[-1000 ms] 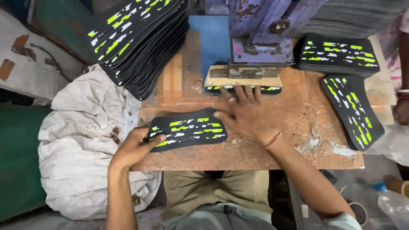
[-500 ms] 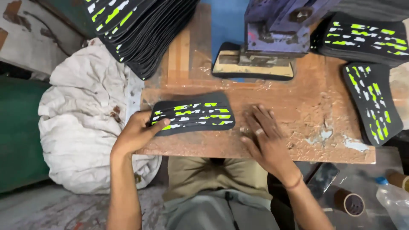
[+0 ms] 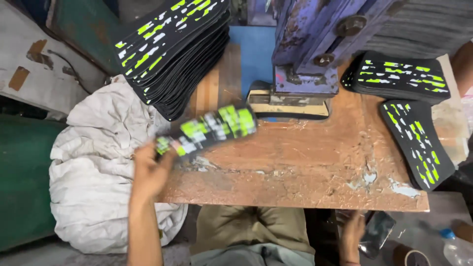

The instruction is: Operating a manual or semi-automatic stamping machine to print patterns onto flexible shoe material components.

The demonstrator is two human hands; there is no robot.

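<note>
My left hand (image 3: pixel 150 170) grips the near end of a black foam sheet (image 3: pixel 207 130) printed with green and white marks; the sheet is lifted off the brown worktable (image 3: pixel 305 172) and blurred by motion. My right hand (image 3: pixel 352 231) hangs below the table's front edge, beside my lap, fingers loose with nothing in it. A blue press (image 3: pixel 315 54) stands at the back of the table over a tan cutting block (image 3: pixel 288 106).
A tall stack of the same printed sheets (image 3: pixel 170 49) leans at the back left. Further stacks lie at the right (image 3: pixel 399 76) and far right edge (image 3: pixel 419 140). A white sack (image 3: pixel 98 167) sits left of the table. A dark phone-like object (image 3: pixel 377 231) and a bottle (image 3: pixel 456 249) lie lower right.
My left hand has lifted the sheet off the table and swung it up and away. My right hand left the sheet and dropped below the table edge.
</note>
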